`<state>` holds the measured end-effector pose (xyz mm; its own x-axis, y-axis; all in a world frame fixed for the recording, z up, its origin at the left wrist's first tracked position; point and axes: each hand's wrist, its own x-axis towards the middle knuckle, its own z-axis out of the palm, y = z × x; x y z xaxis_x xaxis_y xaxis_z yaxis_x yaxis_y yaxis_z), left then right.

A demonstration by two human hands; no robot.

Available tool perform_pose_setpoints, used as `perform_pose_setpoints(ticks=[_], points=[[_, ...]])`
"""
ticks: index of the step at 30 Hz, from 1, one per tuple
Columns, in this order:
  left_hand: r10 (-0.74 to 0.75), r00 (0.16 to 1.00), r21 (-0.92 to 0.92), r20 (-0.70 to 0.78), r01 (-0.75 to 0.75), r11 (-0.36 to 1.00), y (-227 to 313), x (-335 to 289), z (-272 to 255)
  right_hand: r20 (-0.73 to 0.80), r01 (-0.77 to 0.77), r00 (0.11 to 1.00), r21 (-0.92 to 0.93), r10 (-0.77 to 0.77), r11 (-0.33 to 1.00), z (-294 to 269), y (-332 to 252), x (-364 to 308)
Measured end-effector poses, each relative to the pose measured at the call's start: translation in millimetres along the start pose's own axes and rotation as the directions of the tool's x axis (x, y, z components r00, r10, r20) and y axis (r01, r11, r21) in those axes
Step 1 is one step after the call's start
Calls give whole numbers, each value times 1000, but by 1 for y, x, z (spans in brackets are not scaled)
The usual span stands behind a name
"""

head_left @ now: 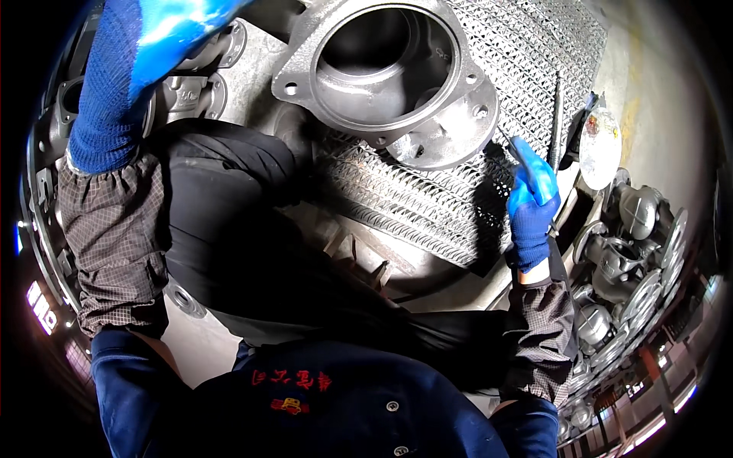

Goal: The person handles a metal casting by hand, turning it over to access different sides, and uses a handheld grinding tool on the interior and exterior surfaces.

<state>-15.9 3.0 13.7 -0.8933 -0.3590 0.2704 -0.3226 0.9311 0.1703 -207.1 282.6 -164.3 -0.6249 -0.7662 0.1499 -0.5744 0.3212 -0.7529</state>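
Observation:
A large grey metal casting, like a valve body [382,61], rests on a perforated metal mat with its round opening facing up. A flanged end with bolt holes shows at its lower right. My left hand [179,38], in a blue coated glove, reaches up at the upper left, to the left of the casting. Its fingers run past the picture's top edge, so their grip is hidden. To the right of the casting is my right hand [533,183], also gloved in blue. Its fingers are closed round a thin dark rod [505,137], whose tip points toward the lower flange.
The perforated mat [527,46] spreads under the casting. Along its right side lie a long thin bar [557,114] and a pale, stained oval object [601,149]. Several flanged castings [618,267] are piled at the right, with more [187,95] at the left.

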Motion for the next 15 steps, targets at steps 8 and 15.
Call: perform_pose_setpoints(ticks=[8, 15], points=[[358, 926, 199, -121, -331, 923, -42, 16, -21, -210, -214, 939, 258, 271, 942, -40, -50, -4], [82, 988, -168, -134, -104, 980, -5, -14, -18, -238, -312, 853, 482, 465, 819, -53, -124, -22]])
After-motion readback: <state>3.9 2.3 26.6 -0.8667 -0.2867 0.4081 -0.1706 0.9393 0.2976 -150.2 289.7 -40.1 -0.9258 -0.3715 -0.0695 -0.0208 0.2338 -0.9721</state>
